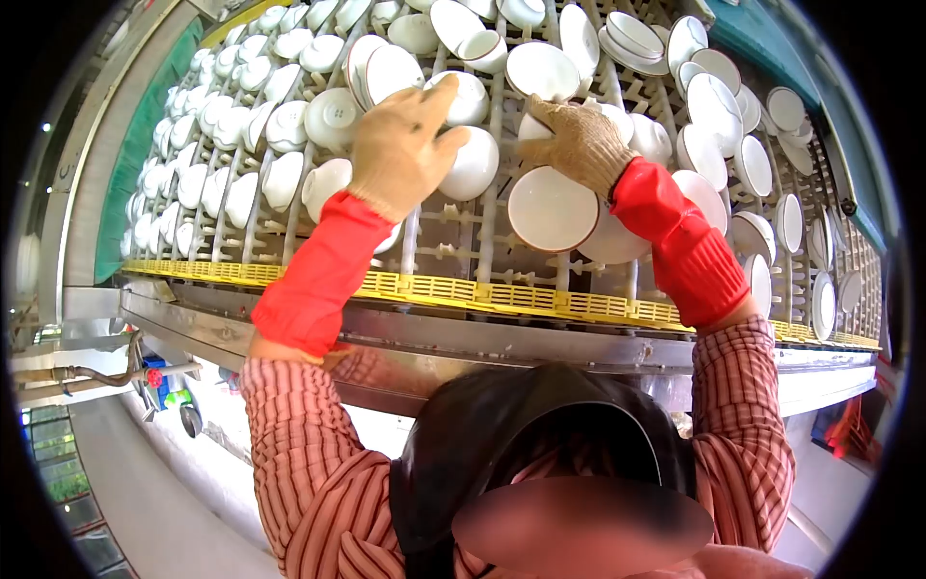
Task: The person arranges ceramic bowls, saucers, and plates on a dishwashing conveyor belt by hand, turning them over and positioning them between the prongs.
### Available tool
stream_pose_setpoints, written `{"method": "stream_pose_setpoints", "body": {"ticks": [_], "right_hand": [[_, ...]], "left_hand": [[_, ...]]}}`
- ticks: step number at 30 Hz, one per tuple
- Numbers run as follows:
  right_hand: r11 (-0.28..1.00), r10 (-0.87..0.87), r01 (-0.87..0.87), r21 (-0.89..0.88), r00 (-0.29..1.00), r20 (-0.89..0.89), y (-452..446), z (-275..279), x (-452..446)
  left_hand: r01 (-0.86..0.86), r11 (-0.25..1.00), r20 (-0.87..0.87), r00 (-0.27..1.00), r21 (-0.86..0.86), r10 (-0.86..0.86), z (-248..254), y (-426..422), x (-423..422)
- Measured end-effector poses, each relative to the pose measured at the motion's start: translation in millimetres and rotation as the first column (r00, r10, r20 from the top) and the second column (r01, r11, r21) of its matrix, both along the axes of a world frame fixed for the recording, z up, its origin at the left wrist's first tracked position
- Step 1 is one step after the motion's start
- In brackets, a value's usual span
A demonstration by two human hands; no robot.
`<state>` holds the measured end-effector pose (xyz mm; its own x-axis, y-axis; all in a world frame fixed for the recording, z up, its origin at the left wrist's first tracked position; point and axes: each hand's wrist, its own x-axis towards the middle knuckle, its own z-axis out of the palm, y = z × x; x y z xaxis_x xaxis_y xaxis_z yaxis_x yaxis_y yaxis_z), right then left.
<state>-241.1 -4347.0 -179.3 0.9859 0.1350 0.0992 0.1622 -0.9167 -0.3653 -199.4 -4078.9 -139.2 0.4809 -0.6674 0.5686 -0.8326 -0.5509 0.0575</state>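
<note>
My left hand (pixel 400 145), in a tan knit glove, reaches over the rack with thumb and forefinger spread apart. Its fingertips are by a white bowl (pixel 467 101), and the thumb lies against the edge of another white bowl (pixel 473 166); no grip shows. My right hand (pixel 579 140), gloved the same way, curls thumb and fingers around a small white bowl (pixel 530 127), mostly hidden by the glove. Just below it, a wide brown-rimmed bowl (pixel 553 207) faces up, overlapping another white dish (pixel 614 236).
A pegged conveyor rack (pixel 453 236) carries many tilted white bowls and plates (pixel 714 111). A yellow slatted strip (pixel 502 297) and a metal ledge (pixel 540 338) run along its near side. Green panels (pixel 145 183) flank the left end. Pipes (pixel 87 376) stand at lower left.
</note>
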Motion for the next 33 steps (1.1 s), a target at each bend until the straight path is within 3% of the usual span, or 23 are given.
{"method": "stream_pose_setpoints", "body": {"ticks": [2,4,6,7,8,10,12,14,15,16,17,19,21,22,23,24,25,26,28,30,31,33], "right_hand": [[0.987,0.07,-0.053,0.153,0.992,-0.106,-11,-2,4],[0.977,0.17,-0.188,0.099,0.972,0.161,-22,-1,-3],[0.968,0.246,-0.239,-0.075,0.856,0.454,-41,-12,-1],[0.952,0.169,-0.26,0.161,0.886,0.431,-45,-11,-4],[0.936,0.187,-0.308,0.168,0.844,0.503,-50,-19,1],[0.962,0.256,-0.273,-0.001,0.901,0.351,-55,-6,3],[0.98,0.091,-0.131,0.151,0.965,0.244,-57,0,-9],[0.776,-0.115,0.162,0.609,0.987,-0.116,-55,18,-35],[0.899,-0.091,0.128,0.419,0.99,-0.105,-57,27,-49],[0.917,-0.052,0.072,0.393,0.997,-0.06,-60,23,-68],[0.931,-0.011,0.016,0.364,1.0,-0.016,-66,18,-90],[0.963,0.128,-0.136,0.231,0.99,0.05,-71,17,-111],[0.982,0.19,-0.19,-0.015,0.965,0.18,-73,13,-131],[0.97,0.23,-0.2,-0.14,0.943,0.241,-74,12,-137],[0.967,0.245,-0.23,-0.109,0.959,0.141,-74,14,-139],[0.95,0.291,-0.265,-0.166,0.944,0.159,-67,16,-140],[0.929,0.335,-0.294,-0.224,0.926,0.173,-55,19,-138],[0.904,0.38,-0.323,-0.281,0.907,0.183,-42,22,-136],[0.827,0.521,-0.441,-0.349,0.833,0.184,-19,11,-119],[0.781,0.579,-0.533,-0.327,0.813,0.058,-4,-3,-102],[0.808,0.567,-0.53,-0.258,0.818,0.096,-3,-7,-100],[0.842,0.539,-0.527,-0.115,0.827,0.161,-1,-5,-95]], "left_hand": [[0.018,0.997,0.046,0.999,-0.069,-0.015,-11,-28,21],[-0.008,0.993,0.029,1.0,-0.115,0.011,-28,-51,55],[-0.148,0.984,-0.08,0.987,-0.096,0.14,-41,-71,87],[-0.206,0.978,-0.224,0.954,-0.002,0.201,-42,-80,102],[-0.24,0.971,-0.216,0.947,0.019,0.238,-53,-88,120],[-0.303,0.953,-0.29,0.91,0.027,0.297,-73,-105,144],[-0.293,0.954,-0.35,0.888,0.068,0.298,-75,-107,160],[-0.314,0.947,-0.417,0.853,0.072,0.314,-64,-106,157],[-0.284,0.927,-0.398,0.901,-0.246,0.171,-63,-102,146],[-0.28,0.944,-0.568,0.812,-0.175,0.135,-52,-89,145],[-0.239,0.934,-0.534,0.843,-0.265,0.065,-49,-78,147],[0.043,0.998,-0.04,0.998,-0.053,-0.046,-38,-44,137],[0.152,0.988,-0.192,0.969,-0.024,-0.154,-1,-25,75],[0.078,0.976,-0.627,0.755,-0.204,-0.192,13,-19,35],[-0.076,0.943,-0.891,0.359,-0.324,-0.277,22,-15,2],[0.152,0.976,-0.763,0.609,-0.156,-0.217,14,-1,-11],[-0.018,0.979,-0.964,0.176,-0.205,-0.199,12,5,-32],[0.181,0.973,-0.924,0.328,-0.142,-0.196,-8,12,-35],[0.285,0.958,-0.776,0.613,0.042,-0.148,-34,25,-48],[0.078,0.944,-0.655,0.739,0.32,0.161,-25,8,-52],[-0.042,0.899,-0.557,0.772,0.436,0.307,-21,0,-48],[-0.056,0.938,-0.404,0.893,0.343,0.201,-21,0,-36]]}}
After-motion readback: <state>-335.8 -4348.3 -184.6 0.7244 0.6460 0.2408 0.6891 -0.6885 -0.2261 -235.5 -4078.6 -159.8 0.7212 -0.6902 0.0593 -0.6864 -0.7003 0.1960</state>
